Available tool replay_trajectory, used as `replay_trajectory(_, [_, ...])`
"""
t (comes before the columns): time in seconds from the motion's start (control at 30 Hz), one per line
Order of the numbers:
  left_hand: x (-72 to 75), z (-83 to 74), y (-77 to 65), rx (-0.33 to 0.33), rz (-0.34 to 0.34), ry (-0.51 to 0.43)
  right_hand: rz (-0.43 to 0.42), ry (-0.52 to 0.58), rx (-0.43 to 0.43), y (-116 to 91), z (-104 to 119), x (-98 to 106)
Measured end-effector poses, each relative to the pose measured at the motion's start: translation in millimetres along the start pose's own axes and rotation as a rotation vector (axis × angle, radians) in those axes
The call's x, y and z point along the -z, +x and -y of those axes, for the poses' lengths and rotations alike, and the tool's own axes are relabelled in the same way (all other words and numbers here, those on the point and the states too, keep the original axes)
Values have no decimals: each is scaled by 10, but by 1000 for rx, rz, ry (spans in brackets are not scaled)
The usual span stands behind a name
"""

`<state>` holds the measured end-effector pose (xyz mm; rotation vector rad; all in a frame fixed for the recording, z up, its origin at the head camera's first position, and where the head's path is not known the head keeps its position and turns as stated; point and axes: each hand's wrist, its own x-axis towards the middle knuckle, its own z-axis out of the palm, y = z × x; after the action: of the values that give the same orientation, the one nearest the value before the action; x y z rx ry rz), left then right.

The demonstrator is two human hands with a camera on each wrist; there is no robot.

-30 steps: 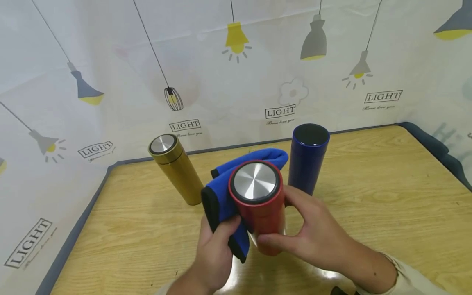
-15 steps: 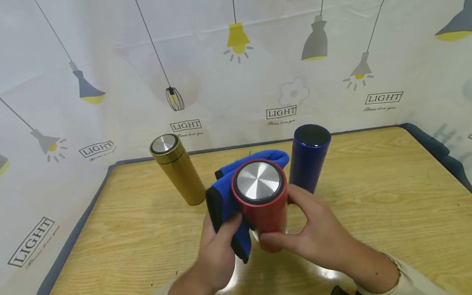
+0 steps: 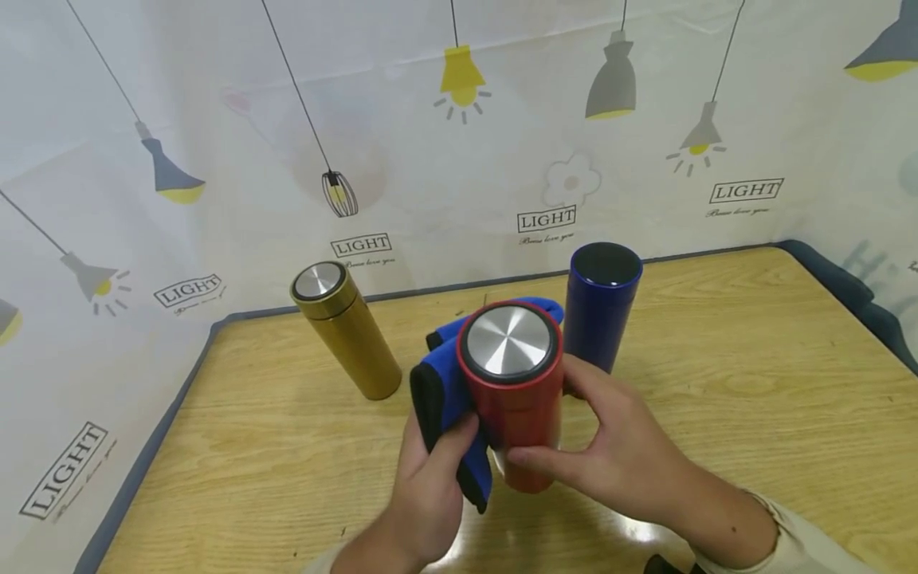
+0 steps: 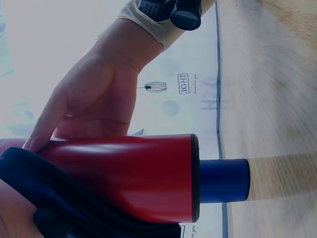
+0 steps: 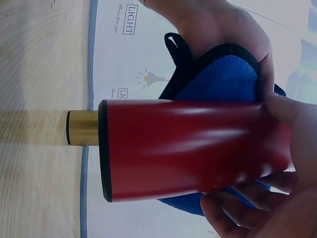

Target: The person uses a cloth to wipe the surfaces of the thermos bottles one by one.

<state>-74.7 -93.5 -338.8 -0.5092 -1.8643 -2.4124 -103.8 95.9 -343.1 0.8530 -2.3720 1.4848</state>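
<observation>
A red thermos flask with a shiny silver lid top is held up off the table, its lid tilted toward the head camera. My right hand grips its right side, thumb in front and fingers behind. In my left hand is a folded blue cloth with black edging, pinched under the thumb and pressed against the flask's left side. The right wrist view shows the cloth passing behind the flask. The left fingers behind the cloth are mostly hidden in the head view.
A gold flask stands on the wooden table at the left. A dark blue flask stands behind my right hand. Behind the table's far edge hangs a lamp-printed cloth backdrop.
The red flask has shifted slightly right and up, with the cloth and my left hand moving right beside it. The gold and blue flasks stay in place.
</observation>
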Motion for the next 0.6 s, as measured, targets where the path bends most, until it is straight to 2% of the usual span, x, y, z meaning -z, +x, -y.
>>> replay_trajectory(0.4, [-6,16,-11,21,-1,10,5,-3,-4,1,-9,3])
replay_trajectory(0.53, [-12,58,-20,19,14,-13,-10,-6,-26,-4,15,25])
replay_trajectory(0.6, [-7,79,-29,31,0,-35,-18,-8,-29,-6,22,30])
